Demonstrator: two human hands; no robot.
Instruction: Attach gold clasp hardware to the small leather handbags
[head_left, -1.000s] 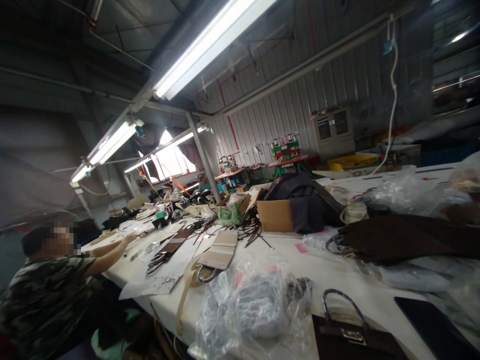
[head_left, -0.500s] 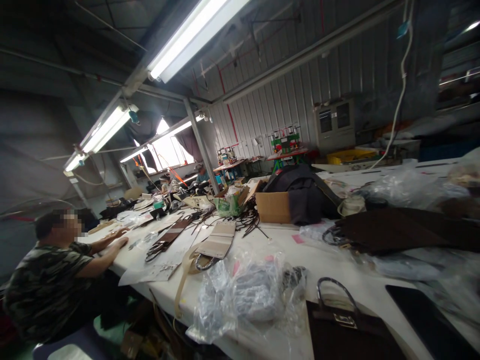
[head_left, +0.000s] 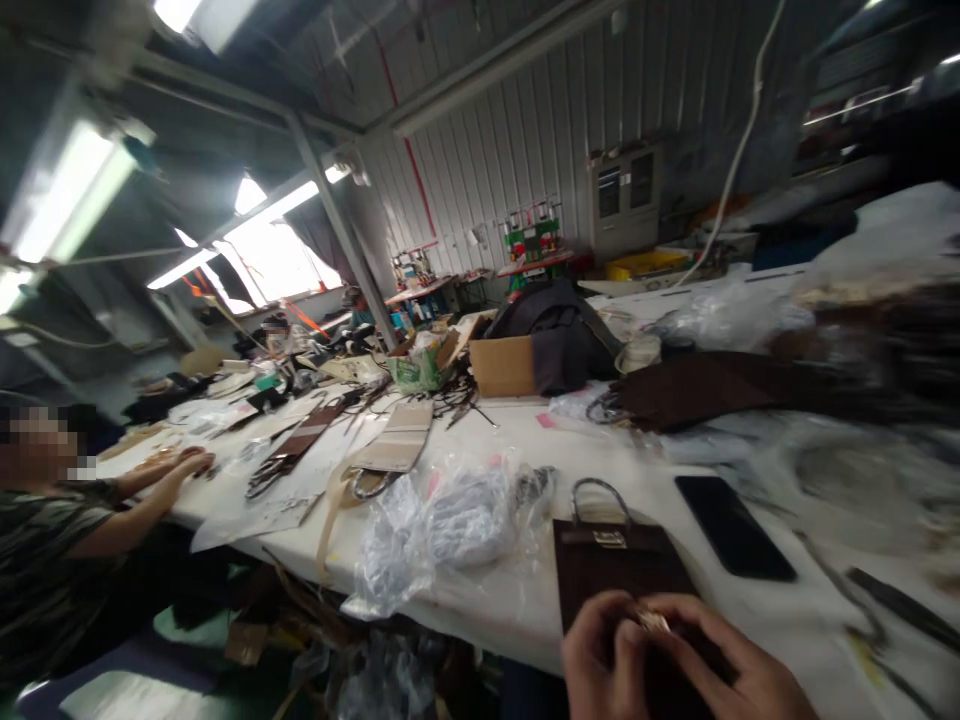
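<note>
At the lower right of the head view, my left hand (head_left: 604, 650) and my right hand (head_left: 731, 655) meet with bent fingers. Between their fingertips they pinch a small gold-coloured metal piece (head_left: 652, 620), partly covered and too blurred to name exactly. Both hands are over the lower part of a dark brown handbag panel (head_left: 615, 565) with a metal clasp (head_left: 609, 540) and a looped handle (head_left: 604, 490). Whether my hands touch the panel, I cannot tell. To the right of the panel lies a black phone (head_left: 735, 525).
A clear plastic bag of wrapped parts (head_left: 461, 520) lies left of the panel on the white table (head_left: 517, 435). Behind stand a cardboard box (head_left: 501, 367) and dark brown pieces (head_left: 712, 385). A dark-handled tool (head_left: 907, 610) is at right. A co-worker (head_left: 52, 540) sits at left.
My view has turned down and to the right. Both my hands, out of sight before, now show over the handbag panel with the small metal piece between them.
</note>
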